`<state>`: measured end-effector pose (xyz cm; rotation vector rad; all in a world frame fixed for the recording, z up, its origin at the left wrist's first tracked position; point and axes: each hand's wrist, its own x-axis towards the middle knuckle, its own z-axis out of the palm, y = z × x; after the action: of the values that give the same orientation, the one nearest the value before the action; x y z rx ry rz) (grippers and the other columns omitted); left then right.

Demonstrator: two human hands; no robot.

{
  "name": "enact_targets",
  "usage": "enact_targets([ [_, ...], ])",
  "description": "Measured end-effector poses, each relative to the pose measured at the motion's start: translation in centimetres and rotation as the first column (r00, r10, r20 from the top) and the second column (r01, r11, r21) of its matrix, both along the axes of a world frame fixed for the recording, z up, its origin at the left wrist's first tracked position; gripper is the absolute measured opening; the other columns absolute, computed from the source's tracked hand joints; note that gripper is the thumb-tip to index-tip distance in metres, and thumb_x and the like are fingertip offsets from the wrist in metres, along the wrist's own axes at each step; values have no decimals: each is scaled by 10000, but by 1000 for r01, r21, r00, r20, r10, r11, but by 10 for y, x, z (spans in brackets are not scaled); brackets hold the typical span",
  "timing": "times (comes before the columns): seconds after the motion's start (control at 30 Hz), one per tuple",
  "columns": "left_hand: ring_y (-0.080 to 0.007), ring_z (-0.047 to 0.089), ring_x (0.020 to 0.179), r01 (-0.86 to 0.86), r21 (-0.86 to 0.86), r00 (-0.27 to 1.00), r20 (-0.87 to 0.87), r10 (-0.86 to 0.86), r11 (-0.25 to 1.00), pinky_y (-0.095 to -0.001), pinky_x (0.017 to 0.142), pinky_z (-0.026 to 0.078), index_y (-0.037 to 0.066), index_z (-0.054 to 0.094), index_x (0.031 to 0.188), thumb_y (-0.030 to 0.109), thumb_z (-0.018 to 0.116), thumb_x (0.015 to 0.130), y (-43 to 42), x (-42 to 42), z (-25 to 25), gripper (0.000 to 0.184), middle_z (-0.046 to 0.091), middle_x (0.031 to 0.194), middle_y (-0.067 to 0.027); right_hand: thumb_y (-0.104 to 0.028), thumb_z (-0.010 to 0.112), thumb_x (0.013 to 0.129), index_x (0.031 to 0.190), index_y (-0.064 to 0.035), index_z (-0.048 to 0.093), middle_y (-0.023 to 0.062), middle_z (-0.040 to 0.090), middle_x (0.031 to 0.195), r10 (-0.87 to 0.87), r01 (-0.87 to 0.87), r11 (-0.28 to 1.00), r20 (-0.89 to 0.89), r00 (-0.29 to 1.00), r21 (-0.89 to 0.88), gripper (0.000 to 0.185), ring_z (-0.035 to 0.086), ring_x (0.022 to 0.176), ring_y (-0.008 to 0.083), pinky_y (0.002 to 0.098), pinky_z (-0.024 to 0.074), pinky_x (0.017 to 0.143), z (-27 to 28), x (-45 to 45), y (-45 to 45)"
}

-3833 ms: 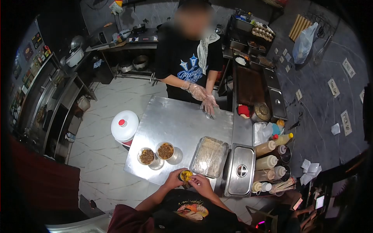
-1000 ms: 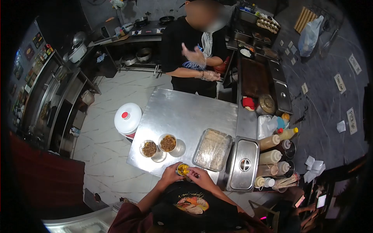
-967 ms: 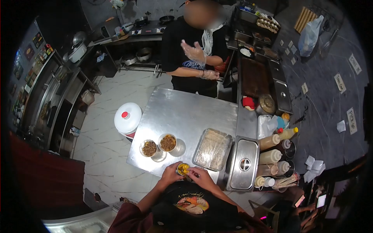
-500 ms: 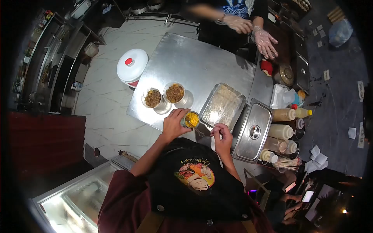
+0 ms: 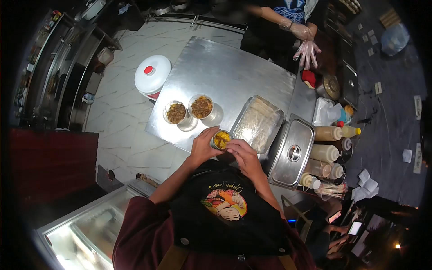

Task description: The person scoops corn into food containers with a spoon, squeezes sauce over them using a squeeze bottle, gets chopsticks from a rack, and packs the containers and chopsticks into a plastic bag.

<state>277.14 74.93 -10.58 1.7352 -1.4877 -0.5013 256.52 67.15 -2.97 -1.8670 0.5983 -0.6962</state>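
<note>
My left hand (image 5: pixel 203 147) is wrapped round a small cup (image 5: pixel 216 145) holding bright yellow food pieces (image 5: pixel 222 137). Brownish streaks show among the pieces. At the cup's right rim, the fingers of my right hand (image 5: pixel 243 155) are drawn together; what they pinch, if anything, is hidden. Two clear tubs, one on the left (image 5: pixel 175 112) and one on the right (image 5: pixel 201 106), stand just beyond the cup, filled with brown, minced-looking food. To the right lies a metal tray (image 5: pixel 258 123) covered with clear film.
The steel table (image 5: pixel 225 63) carries the tubs and tray. A lidded steel pan (image 5: pixel 294 153) and several squeeze bottles (image 5: pixel 326 153) line the right side. A white-lidded cooler (image 5: pixel 153 74) stands at left. Across the table, a person's gloved hands (image 5: pixel 306 47) are close together.
My right hand has moved left from beside the tray to the cup's rim. The cup stays in my left hand. The other person's gloved hands have come together.
</note>
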Motion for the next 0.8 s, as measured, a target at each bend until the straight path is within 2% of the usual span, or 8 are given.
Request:
enact_targets([
  [0.27, -378, 712, 1151, -29, 104, 994, -97, 39, 994, -449, 998, 578, 53, 671, 1335, 205, 995, 572, 5, 4, -13, 843, 743, 1233, -183, -26, 676, 1006, 1152, 34, 713, 182, 698, 1096, -97, 89, 987, -51, 994, -131, 162, 696, 1018, 351, 393, 559, 888, -9, 3, 2],
  [0.37, -381, 720, 1130, -24, 39, 998, -55, 26, 999, -446, 983, 584, 45, 685, 1317, 218, 993, 575, 3, -1, -15, 821, 747, 1216, -194, -86, 623, 1062, 1111, 56, 715, 183, 722, 982, -259, 271, 958, -116, 959, 97, 177, 726, 904, 297, 363, 567, 821, -23, 16, 10],
  [0.5, -378, 727, 1112, -91, 75, 996, -10, 92, 993, -438, 977, 586, 21, 691, 1302, 260, 992, 600, 4, -2, -27, 800, 751, 1207, -204, -201, 522, 1114, 1100, 83, 731, 123, 770, 848, -410, 457, 810, -202, 889, 368, 353, 733, 756, 161, 313, 588, 746, -46, 25, 4],
  [0.53, -381, 735, 1084, -111, 32, 994, 2, 111, 993, -441, 961, 592, -3, 687, 1291, 281, 998, 600, 3, -2, -34, 809, 756, 1175, -210, -208, 513, 1118, 1088, 84, 725, 129, 770, 864, -437, 483, 794, -206, 875, 369, 362, 744, 753, 175, 318, 599, 738, -55, 24, 3],
  [0.6, -383, 745, 1042, -146, 0, 989, 27, 146, 989, -446, 933, 598, -5, 690, 1268, 294, 997, 605, 0, -3, -41, 789, 759, 1113, -215, -166, 528, 1124, 1103, 98, 706, 145, 778, 890, -499, 474, 663, -130, 857, 580, 319, 768, 798, 197, 320, 618, 754, -83, 26, 3],
  [0.67, -380, 742, 1044, -124, 20, 992, -2, 124, 992, -450, 922, 595, 10, 686, 1268, 306, 1003, 599, -3, -2, -34, 797, 756, 1117, -211, -152, 541, 1124, 1114, 105, 701, 146, 778, 891, -489, 463, 692, -111, 865, 554, 303, 761, 785, 167, 321, 626, 761, -70, 28, 2],
  [0.77, -385, 735, 1055, -123, 41, 992, -17, 124, 992, -455, 915, 591, 29, 673, 1268, 319, 1010, 593, -4, -1, -33, 809, 750, 1133, -208, -115, 590, 1089, 1148, 77, 705, 172, 778, 980, -370, 409, 850, -178, 912, 330, 231, 775, 855, 225, 355, 628, 819, -37, 27, 6],
  [0.8, -389, 731, 1058, -126, 48, 992, -16, 127, 991, -457, 913, 590, 34, 669, 1272, 327, 1010, 590, -5, -2, -32, 816, 747, 1137, -203, -94, 609, 1069, 1163, 61, 708, 179, 769, 1011, -290, 310, 936, -135, 948, 168, 207, 768, 895, 258, 366, 622, 841, -27, 24, 5],
])
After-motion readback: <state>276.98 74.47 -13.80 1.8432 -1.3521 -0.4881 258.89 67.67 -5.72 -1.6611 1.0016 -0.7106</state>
